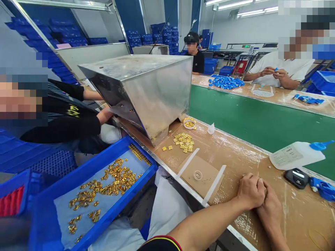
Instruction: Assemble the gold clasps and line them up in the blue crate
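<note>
My left hand (251,191) and my right hand (270,208) rest together on the brown-covered bench, pressed against each other. The fingers of both are curled closed, and whatever they may hold is hidden. To their left, a cardboard square (192,167) is fixed down with white tape strips. A small clear round cap or dish (198,175) lies on it. Beyond the square is a group of flat gold square pieces (184,142). Farther back, more gold pieces sit in a round dish (190,123). A small white nozzle-like piece (210,129) stands near the belt.
A metal hood (157,90) stands at left. A blue tray (154,169) holds gold parts by my lap. A white bottle (295,155), a black device (296,177) and a blue item (323,188) lie right. Beyond runs a green belt (235,111); co-workers sit left and across.
</note>
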The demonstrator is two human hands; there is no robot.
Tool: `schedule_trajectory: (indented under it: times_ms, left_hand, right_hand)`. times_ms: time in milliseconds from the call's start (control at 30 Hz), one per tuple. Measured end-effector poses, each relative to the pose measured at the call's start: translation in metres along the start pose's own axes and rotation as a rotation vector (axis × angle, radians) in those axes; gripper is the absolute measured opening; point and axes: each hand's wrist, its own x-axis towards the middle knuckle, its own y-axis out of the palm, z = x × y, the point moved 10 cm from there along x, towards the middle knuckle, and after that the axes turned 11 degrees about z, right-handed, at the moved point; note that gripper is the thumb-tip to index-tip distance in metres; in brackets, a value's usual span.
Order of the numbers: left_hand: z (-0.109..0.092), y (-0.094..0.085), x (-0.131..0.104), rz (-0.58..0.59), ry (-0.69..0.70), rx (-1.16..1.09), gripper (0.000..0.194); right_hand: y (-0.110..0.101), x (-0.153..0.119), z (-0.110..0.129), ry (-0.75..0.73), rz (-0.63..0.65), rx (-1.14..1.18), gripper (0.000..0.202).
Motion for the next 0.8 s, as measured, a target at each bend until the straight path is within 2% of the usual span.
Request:
schedule_trajectory:
  times_ms: [100,200,333,433,533,600,700,800]
  left_hand:
    - [0.005,-0.007,-0.006,-0.042,-0.067,-0.163,0.02]
    - [0.014,-0.017,-0.019,-0.133,-0.149,-0.409,0.024]
    - [0.02,-0.023,-0.038,-0.202,-0.224,-0.74,0.023]
    - [0.018,-0.023,-0.048,-0.241,-0.24,-0.926,0.021]
    - [0.015,-0.018,-0.054,-0.283,-0.244,-1.124,0.017]
    - [0.014,-0.009,-0.054,-0.275,-0.253,-1.277,0.014]
    - [0.01,0.004,-0.049,-0.238,-0.273,-1.47,0.021]
    - [-0.005,0.007,-0.041,-0.186,-0.231,-1.561,0.03]
  right_hand:
    - [-0.003,-0.003,-0.001,0.201,-0.027,0.094,0.073]
    - [-0.001,-0.01,0.009,0.27,-0.065,0.236,0.077]
    - [0.004,-0.022,0.019,0.268,-0.181,0.524,0.061]
    - [0.009,-0.028,0.013,0.295,-0.267,0.745,0.044]
    - [0.01,-0.028,0.005,0.284,-0.324,0.897,0.03]
    - [0.01,-0.024,0.003,0.246,-0.318,0.954,0.025]
    - [0.008,-0.017,0.001,0.217,-0.3,1.019,0.023]
    - [0.003,-0.008,-0.001,0.232,-0.279,1.129,0.021]
